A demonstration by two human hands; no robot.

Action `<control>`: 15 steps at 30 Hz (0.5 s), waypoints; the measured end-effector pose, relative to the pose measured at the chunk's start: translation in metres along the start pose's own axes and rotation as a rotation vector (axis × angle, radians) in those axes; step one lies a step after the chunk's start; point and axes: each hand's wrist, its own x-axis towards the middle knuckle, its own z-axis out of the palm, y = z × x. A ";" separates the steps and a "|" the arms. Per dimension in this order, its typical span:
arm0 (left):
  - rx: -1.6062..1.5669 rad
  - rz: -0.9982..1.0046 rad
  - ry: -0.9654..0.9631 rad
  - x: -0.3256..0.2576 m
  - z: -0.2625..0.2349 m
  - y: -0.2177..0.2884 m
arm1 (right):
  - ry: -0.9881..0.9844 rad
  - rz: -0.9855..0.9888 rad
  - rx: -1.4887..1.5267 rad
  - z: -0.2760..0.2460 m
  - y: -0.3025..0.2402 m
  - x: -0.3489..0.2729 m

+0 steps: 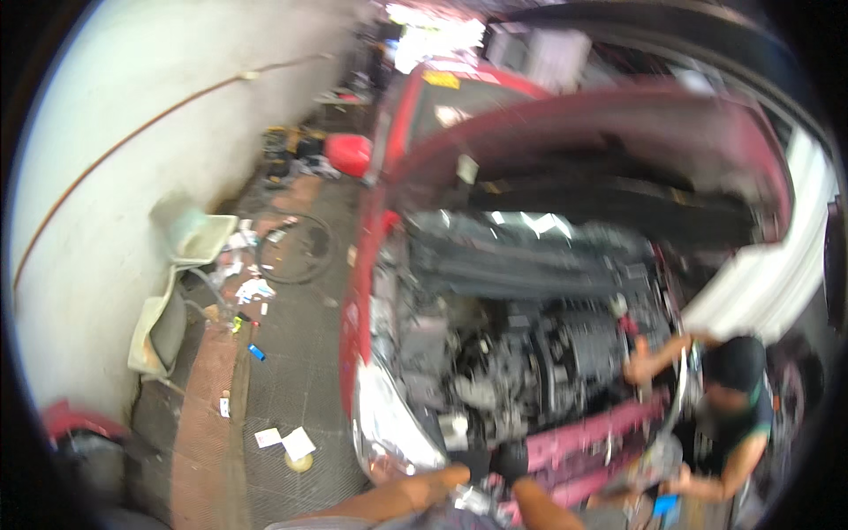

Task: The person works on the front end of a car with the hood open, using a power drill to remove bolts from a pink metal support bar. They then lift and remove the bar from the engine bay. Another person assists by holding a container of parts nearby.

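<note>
A red car's engine bay (530, 362) lies in front of me beneath its raised hood (601, 159). My left hand (473, 463), which looks covered by a dark glove, is at the bay's front edge, near the headlight (393, 424). Close beside it my right hand (510, 460), also dark-covered, is at the left end of the pinkish-red front crossmember (596, 433). Blur and the dark covering hide the fingers of both hands. Whether they hold anything does not show.
At the right a co-worker (729, 415) in a dark cap reaches one hand (638, 362) into the bay; the other hand is lower, near a blue object (665, 504). Left are a worn chair (163, 327), papers (299, 442), a coiled hose (309, 274) and a blue item (256, 352).
</note>
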 end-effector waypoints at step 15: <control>0.453 -0.381 0.988 -0.094 -0.168 -0.096 | 0.366 0.005 0.107 -0.032 -0.040 -0.002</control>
